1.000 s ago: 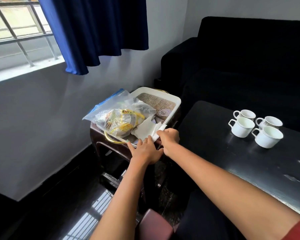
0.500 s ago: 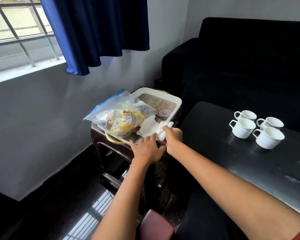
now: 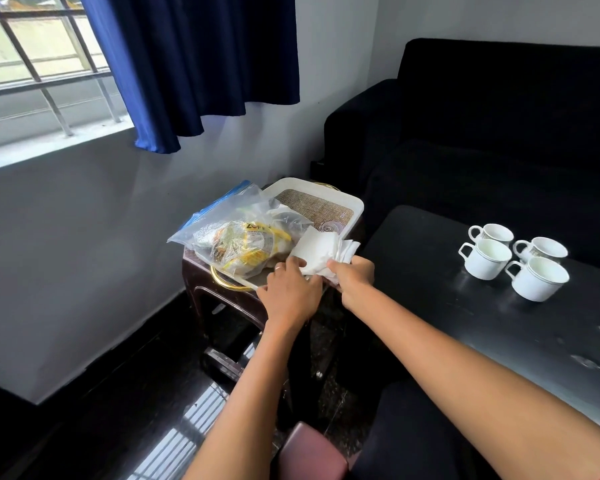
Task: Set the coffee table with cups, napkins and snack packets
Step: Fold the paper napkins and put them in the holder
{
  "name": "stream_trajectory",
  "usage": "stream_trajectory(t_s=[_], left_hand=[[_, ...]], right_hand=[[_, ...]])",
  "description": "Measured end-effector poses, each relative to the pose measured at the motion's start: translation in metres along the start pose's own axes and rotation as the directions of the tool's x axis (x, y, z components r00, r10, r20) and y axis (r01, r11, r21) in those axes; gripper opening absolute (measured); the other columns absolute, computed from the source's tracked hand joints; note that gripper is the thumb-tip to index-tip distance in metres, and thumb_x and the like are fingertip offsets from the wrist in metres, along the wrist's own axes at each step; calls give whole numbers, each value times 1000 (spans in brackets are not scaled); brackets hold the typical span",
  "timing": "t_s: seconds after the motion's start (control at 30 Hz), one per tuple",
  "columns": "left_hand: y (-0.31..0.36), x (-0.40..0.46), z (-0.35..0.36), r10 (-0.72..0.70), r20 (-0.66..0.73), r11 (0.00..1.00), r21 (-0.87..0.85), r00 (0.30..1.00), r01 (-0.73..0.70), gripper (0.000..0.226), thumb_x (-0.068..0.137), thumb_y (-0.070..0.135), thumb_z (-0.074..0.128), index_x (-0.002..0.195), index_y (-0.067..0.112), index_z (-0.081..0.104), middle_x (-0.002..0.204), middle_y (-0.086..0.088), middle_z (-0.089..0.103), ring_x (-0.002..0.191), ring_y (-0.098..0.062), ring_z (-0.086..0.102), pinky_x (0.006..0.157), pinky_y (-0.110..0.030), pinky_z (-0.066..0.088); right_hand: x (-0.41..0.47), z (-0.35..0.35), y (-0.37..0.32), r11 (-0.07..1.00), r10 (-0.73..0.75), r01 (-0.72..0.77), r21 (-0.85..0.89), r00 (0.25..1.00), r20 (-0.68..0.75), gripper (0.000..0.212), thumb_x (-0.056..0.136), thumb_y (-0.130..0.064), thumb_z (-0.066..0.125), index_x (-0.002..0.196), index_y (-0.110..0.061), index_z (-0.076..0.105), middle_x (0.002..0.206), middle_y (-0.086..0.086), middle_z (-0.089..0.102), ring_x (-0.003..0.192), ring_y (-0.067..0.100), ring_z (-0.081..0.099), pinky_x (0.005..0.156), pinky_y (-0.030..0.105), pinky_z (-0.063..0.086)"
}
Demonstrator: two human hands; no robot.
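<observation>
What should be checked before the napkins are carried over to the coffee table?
1. Right hand grips the napkins: ok.
2. Left hand holds the stack's near edge: cannot tell, its fingers only visibly touch it.
3. Napkins stay in one neat stack: not ok, the right side fans out.
4. Snack bag lies clear of the napkins: not ok, they touch.
5. Free space on the coffee table beside the four cups: ok.

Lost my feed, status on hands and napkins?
Right hand grips napkins over tray. Left hand touches them. Snack bag alongside, clear.
</observation>
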State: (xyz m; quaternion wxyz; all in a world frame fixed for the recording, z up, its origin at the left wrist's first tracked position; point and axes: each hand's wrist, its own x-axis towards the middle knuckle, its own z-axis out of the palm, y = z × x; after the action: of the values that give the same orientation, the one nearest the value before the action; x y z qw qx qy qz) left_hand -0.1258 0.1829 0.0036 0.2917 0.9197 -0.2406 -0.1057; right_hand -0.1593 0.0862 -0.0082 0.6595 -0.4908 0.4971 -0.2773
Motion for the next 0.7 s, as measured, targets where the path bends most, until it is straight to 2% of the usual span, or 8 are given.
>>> stream_trajectory(t_s=[0.1,0.2,0.3,0.37,0.43,0.5,0.57,0.7], left_hand=[[2,1,-9,-120,17,958,-260,993,120,33,89,36,41,100,14,62,103,-5,67,92,-25,61,84,-37,46],[10,-5,-14,-140,328,807,-509,934,300,49,96,46,33,86,12,67,77,0,67,62,-16,59,65,-28,42],[20,-13,-7,-46,530,695,-592,847,408,63,93,66,22,104,17,61,94,2,67,80,-15,63,77,-33,45],[27,-15,0,50,508,564,-725,860,395,65,91,68,27,121,19,56,117,0,64,105,-20,61,98,-39,42],[37,-19,2,126,454,351,-852,882,389,61,94,60,36,130,15,55,125,-5,63,117,-23,58,106,-42,39],[46,-24,2,151,421,176,-902,894,395,49,97,44,42,128,9,56,120,-11,66,114,-25,61,105,-40,43],[53,-30,3,188,427,82,-904,884,419,39,99,33,43,125,6,55,112,-13,68,106,-25,63,97,-37,48],[64,-37,3,201,487,74,-872,850,483,36,100,25,44,127,4,52,117,-17,64,104,-28,62,86,-36,51]], right_hand=[[-4,-8,-10,992,2,-9,124,998,60,22,82,4,65,104,3,65,97,17,67,67,19,65,49,21,55],[-11,-18,-18,973,10,-40,226,991,132,10,83,3,65,91,-1,64,90,13,67,70,17,65,59,26,55],[-23,-29,-26,938,14,-82,337,980,200,8,83,4,65,86,-2,62,83,10,67,70,18,66,64,27,56],[-34,-38,-29,923,6,-94,374,974,228,9,83,4,64,88,-3,63,80,8,68,66,16,67,58,25,57],[-45,-49,-28,910,-4,-100,403,968,249,10,82,3,66,90,-5,65,78,7,70,61,14,70,51,22,56],[-54,-61,-26,901,-9,-104,421,966,257,11,82,0,67,91,-6,66,79,6,72,61,12,70,50,21,54],[-60,-73,-24,902,-18,-92,421,968,251,13,82,-4,68,95,-7,67,83,6,72,64,13,70,52,21,55],[-66,-98,-24,915,-55,-56,401,964,259,16,81,-4,68,96,-9,68,93,7,73,81,18,70,62,26,55]])
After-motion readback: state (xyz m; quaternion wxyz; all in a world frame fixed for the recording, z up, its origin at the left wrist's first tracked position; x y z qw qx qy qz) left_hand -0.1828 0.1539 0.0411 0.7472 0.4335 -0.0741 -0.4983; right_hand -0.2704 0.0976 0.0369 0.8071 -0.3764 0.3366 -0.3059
